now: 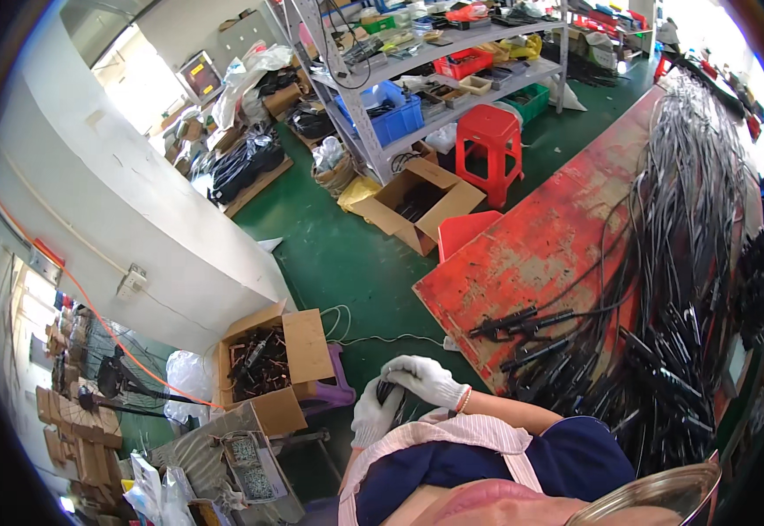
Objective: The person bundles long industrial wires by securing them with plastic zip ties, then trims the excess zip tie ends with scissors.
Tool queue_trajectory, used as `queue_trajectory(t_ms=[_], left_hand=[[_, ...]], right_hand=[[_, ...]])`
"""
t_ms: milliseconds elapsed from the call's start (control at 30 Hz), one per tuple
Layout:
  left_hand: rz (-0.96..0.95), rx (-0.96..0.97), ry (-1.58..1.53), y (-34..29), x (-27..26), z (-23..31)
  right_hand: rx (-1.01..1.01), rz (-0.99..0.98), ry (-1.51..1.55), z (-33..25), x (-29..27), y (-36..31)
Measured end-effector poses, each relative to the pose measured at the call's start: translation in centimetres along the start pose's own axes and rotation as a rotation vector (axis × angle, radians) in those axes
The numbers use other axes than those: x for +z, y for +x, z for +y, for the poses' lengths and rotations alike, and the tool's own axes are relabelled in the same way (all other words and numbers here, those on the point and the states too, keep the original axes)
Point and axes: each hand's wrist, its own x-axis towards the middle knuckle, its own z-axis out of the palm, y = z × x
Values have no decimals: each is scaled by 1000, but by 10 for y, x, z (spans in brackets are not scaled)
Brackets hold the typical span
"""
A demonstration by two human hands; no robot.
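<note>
Both my hands wear white knitted gloves and are close together in front of my body. My left hand (373,415) is closed around black cables (386,389), with its fingers curled. My right hand (428,382) bends over the same cables from above, fingers closed on them. Most of what they hold is hidden by the gloves and my apron. To the right of my hands, a large heap of black cables with thick black ends (575,359) lies on a worn red table (531,237).
An open carton of dark parts (259,361) stands on a purple stool (336,381) at left. Beside it is a tray of small metal pieces (250,465). Farther off are a red stool (489,145), an open carton (419,200) and a loaded metal shelf (452,57). A white pillar (145,202) rises at left.
</note>
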Motion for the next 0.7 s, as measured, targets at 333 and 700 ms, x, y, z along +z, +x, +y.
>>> queue_trajectory(t_ms=[333, 700], left_hand=[[-5, -206, -117, 5, -3, 19], [146, -216, -29, 5, 12, -30]], right_hand=[[101, -104, 87, 7, 6, 35], [18, -102, 104, 19, 24, 27]])
